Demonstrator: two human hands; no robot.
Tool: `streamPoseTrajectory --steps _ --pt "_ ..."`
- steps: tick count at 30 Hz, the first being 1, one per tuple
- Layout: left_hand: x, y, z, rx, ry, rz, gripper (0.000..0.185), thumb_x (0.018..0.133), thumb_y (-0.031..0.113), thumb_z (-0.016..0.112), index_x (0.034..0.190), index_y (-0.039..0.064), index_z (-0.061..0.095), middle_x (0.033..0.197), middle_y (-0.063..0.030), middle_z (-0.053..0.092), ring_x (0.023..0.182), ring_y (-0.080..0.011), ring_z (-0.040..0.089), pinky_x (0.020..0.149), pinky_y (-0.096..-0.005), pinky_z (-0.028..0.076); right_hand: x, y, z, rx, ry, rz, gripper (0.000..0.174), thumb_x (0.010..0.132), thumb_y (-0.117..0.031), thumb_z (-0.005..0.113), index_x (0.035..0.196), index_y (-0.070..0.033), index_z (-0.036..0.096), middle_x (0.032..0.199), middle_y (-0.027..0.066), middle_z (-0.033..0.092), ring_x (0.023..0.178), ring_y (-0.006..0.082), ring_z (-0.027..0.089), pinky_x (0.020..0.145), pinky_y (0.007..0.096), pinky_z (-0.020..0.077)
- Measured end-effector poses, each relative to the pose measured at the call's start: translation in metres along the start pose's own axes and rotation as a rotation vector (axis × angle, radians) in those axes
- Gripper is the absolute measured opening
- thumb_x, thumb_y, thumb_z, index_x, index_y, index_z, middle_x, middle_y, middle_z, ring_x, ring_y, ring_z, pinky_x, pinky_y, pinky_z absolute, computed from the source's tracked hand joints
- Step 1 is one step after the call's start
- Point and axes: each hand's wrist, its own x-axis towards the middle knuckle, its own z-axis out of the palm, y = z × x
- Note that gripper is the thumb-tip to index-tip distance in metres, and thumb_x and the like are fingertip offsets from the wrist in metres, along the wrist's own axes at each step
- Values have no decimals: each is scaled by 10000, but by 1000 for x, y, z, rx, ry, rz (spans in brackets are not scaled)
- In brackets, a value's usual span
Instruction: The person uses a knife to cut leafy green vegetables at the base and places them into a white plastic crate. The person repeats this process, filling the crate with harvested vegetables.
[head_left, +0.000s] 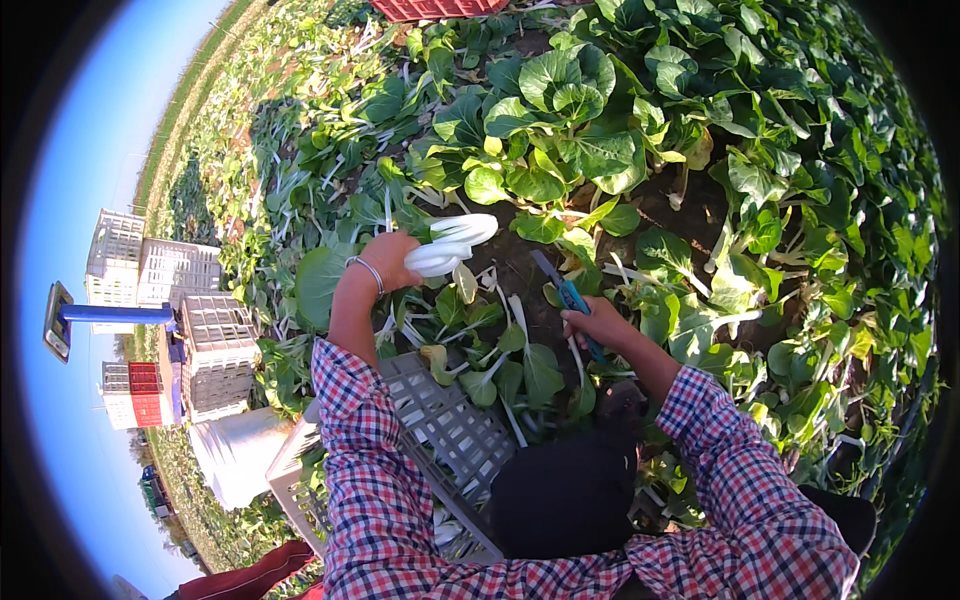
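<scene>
My left hand, with a bracelet at the wrist, grips cut bok choy. The thick white stalk bases point right, and the leaves hang partly hidden behind the hand. A knife with a teal handle sits in my right hand. Its flat blade points up and left over dark soil, apart from the bok choy. Loose leaves with white stems lie on the ground between my forearms. Beyond the knife stand rooted bok choy plants.
A grey plastic crate with white-stalked vegetables leans beside my left forearm. Further left are a white bucket, stacked crates and a scale display on a blue post. A red crate stands ahead; another person's red sleeve shows lower left.
</scene>
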Motion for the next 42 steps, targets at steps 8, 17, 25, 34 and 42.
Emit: streamPoseTrajectory --steps 8,17,25,34,42 --pt "-80 119 -16 -864 299 281 421 625 155 782 986 -6 635 879 -86 629 758 -165 595 700 -282 463 -145 -87 0 237 389 -630 358 787 -207 724 1061 -48 558 680 -39 509 518 54 480 481 202 425" --pt "-138 229 -28 -872 497 645 425 607 123 778 987 28 614 885 -68 622 963 -165 560 833 -315 459 -226 -158 19 274 577 -954 254 752 -113 745 913 -76 551 717 -27 572 535 61 529 475 223 447" --pt "-156 263 -10 -1190 596 921 909 617 202 834 1339 7 317 1346 -135 399 1185 -192 437 987 -332 367 -265 -157 70 -87 355 -961 242 774 -105 718 934 -33 552 713 8 591 539 71 537 497 208 445" --pt "-169 253 20 -1723 472 1171 586 706 148 735 1215 40 466 1060 -108 594 979 -221 585 855 -365 481 -263 -176 128 -153 201 -945 233 809 -85 682 1006 -4 588 701 16 593 547 76 520 506 210 428" --pt "-225 214 22 -1843 823 978 644 669 129 752 1237 37 465 1059 -88 603 979 -220 592 827 -343 494 -259 -204 186 -77 21 -954 172 827 -134 666 950 -37 593 783 40 627 581 64 503 530 210 438"
